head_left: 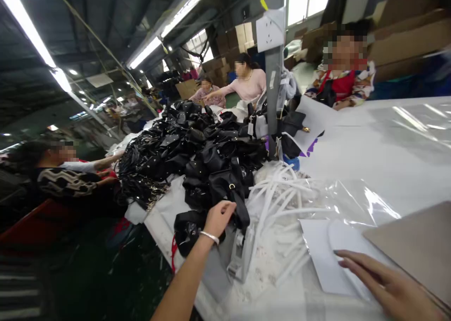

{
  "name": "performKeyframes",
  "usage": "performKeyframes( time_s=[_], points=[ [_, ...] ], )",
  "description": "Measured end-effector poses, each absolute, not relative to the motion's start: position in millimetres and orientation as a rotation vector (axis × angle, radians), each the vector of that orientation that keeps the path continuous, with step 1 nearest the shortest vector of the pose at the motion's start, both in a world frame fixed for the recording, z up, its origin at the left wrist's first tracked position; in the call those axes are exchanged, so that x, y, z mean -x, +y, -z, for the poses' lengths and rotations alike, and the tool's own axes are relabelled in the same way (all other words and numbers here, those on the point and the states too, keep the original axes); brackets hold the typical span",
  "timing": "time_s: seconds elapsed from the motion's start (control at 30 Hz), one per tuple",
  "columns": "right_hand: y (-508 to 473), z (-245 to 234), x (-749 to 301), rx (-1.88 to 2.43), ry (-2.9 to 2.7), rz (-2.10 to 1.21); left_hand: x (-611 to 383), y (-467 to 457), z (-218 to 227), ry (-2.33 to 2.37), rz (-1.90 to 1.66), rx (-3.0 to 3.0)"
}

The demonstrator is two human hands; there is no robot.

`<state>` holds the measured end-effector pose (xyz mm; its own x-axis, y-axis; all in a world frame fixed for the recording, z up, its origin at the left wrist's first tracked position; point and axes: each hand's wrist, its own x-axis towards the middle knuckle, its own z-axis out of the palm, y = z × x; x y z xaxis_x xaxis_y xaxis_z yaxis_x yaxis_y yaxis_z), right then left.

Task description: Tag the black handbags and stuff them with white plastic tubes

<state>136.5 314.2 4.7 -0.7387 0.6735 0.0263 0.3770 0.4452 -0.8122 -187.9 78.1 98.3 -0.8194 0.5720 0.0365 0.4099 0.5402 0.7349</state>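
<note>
My left hand [219, 219], with a silver bangle at the wrist, reaches to the near end of a heap of black bags. Its fingers are curled closed against a black bag [225, 184] with a gold ring; the exact grip is partly hidden. Just below it, a grey-white tape dispenser [241, 255] stands on the table. At the lower right, my right hand [387, 281] lies with fingers stretched over white paper sheets [320, 260]. A grey-brown board [416, 246] is beside that hand.
White tubing strips [271, 194] and clear plastic film [352, 199] lie mid-table. A post [273, 81] with sockets rises behind. Several people sit or stand around the table [369, 147]. A red-orange bin [31, 222] is at left.
</note>
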Motion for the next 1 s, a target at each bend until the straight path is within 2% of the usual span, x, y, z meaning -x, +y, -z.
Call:
performKeyframes(
  time_s=[0.1, 0.23, 0.33, 0.6, 0.77, 1.0],
  points=[
    [258, -30, -132, 0.852, -2.491, -1.393, 175, 91, -64, 2.543, -1.219, -0.825],
    [204, -50, -132, 0.758, -2.453, -1.472, 173, 116, -52, 2.188, -1.714, -0.28],
    [178, -60, -141, 0.68, -2.392, -1.478, 182, 127, -76, 1.91, -1.932, -0.053],
    [132, -82, -149, 0.698, -2.073, -1.304, 157, 96, -188, 1.505, -2.166, -0.301],
    [116, -109, -136, 0.571, -1.95, -1.035, 82, 71, -215, 1.27, -2.115, -0.414],
    [113, -114, -180, 0.704, -1.996, -0.706, 4, 44, -202, 1.198, -1.779, -0.429]
  ],
)
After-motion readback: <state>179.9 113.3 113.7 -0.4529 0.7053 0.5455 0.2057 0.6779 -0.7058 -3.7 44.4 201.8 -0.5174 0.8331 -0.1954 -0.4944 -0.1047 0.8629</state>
